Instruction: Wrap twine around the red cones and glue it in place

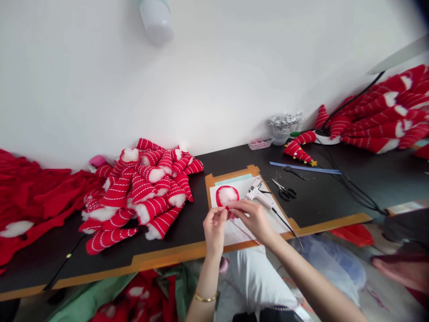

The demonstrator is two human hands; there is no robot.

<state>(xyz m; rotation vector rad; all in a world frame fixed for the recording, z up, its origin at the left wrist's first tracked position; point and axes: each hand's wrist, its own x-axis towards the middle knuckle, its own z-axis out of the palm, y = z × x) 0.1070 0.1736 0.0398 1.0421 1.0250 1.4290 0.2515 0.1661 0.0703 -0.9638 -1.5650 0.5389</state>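
Observation:
A red fabric piece stuffed with white filling (227, 195) rests on the white sheet, its open end facing up. At its lower edge my left hand (215, 226) pinches the red fabric between thumb and fingers. My right hand (251, 218) meets it there, fingers closed at the same spot; a red-and-white twisted cord (244, 230) hangs from under it toward the table edge. Exactly what each fingertip holds is too small to tell. A white glue gun (259, 193) lies just right of the stuffed piece.
Striped stuffed red pieces (147, 188) are heaped at left, with red fabric (50, 192) beyond. Scissors (284, 190), a blue strip (304, 168), a decorated striped piece (298, 149), small containers (280, 129) and black cables lie right. Another striped pile (385, 112) stands far right.

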